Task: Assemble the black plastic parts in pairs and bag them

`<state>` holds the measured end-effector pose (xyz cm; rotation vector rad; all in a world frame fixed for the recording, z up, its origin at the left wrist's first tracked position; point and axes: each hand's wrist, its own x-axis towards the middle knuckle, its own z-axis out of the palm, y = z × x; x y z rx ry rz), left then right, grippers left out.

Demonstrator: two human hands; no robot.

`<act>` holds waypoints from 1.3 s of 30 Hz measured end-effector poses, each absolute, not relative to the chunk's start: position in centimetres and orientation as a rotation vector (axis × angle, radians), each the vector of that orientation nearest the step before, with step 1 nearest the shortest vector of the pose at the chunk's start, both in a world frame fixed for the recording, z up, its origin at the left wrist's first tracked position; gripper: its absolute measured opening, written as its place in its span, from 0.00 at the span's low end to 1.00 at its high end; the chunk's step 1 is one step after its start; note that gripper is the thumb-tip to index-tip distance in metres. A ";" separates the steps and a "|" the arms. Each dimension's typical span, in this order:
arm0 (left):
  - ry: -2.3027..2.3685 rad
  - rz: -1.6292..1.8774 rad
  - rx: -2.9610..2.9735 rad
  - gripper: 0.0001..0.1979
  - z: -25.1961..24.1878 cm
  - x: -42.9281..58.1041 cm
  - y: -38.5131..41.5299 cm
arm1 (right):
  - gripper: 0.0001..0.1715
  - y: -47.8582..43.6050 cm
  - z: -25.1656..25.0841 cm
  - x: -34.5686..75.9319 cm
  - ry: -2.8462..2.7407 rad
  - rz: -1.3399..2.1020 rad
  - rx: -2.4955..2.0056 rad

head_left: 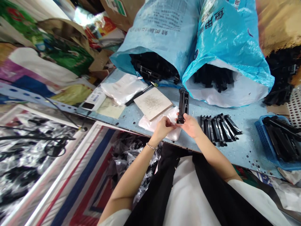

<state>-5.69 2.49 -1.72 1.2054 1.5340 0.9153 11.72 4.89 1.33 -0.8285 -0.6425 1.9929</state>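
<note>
Black-and-white clothing (188,191) fills the bottom of the view, both bare forearms reaching from it to the edge of a pale blue speckled worktable (244,153). Right hand (190,126) is closed on the lower end of a black plastic part (183,103), which stands roughly upright above the hand, over the table. Left hand (162,130) sits just beside it, fingers narrowed and tips at the base of the part; cannot tell if they grip it or anything small. Thin chain bracelet (151,146) on left wrist. Under both hands lies a white padded wrap (160,124), partly overlapped by a square beige board (152,103) with speckled dust. Right of the hands, a row of black plastic parts (219,128) lies side by side on the table, and a blue plastic basket (270,147) at the table edge holds more black parts. Two blue sacks (160,28) (225,37) stand open past the board, both full of black parts. Left of the board are a white plastic bag (123,88) and a paper label (94,99). Clear plastic bags (130,160) sit below the table edge, beside a striped woven bag (56,175).
</note>
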 end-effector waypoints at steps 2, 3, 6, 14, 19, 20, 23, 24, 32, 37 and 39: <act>1.506 0.939 1.256 0.14 -1.3 -6.6 2.2 | 0.26 5.2 0.9 11.7 -0.659 1.954 -0.883; 1.515 0.946 1.345 0.09 -0.9 -7.2 1.9 | 0.27 5.3 0.7 11.7 -0.664 1.942 -0.913; 1.691 0.811 1.810 0.08 0.6 -8.9 0.7 | 0.28 5.5 0.1 11.6 -0.674 1.923 -0.980; 1.705 0.667 1.982 0.27 1.2 -9.0 1.1 | 0.27 0.5 0.6 15.4 -0.654 2.213 -0.827; 1.565 0.654 1.884 0.35 0.9 -9.2 1.1 | 0.34 -3.0 -1.0 16.7 -0.455 2.710 -0.788; 1.553 0.652 1.919 0.37 1.2 -8.9 0.5 | 0.33 -3.0 -1.3 16.1 -0.472 2.678 -0.839; 1.420 0.607 2.090 0.41 2.5 -7.0 -2.1 | 0.25 -2.0 -1.5 14.3 -0.797 2.340 -1.065; 1.340 0.583 2.149 0.42 2.9 -6.2 -3.2 | 0.21 -1.7 -1.2 13.9 -0.965 2.154 -1.140; 1.219 0.571 2.426 0.31 4.1 -4.7 -6.8 | 0.22 -2.7 1.1 13.3 -1.286 1.927 -1.041; 1.520 0.675 2.213 0.15 5.6 -11.1 -9.8 | 0.34 -3.7 3.0 12.5 -1.197 2.340 -0.826; 1.665 0.617 2.073 0.16 5.2 -15.8 -12.0 | 0.29 -3.3 4.4 14.2 -1.434 2.167 -0.986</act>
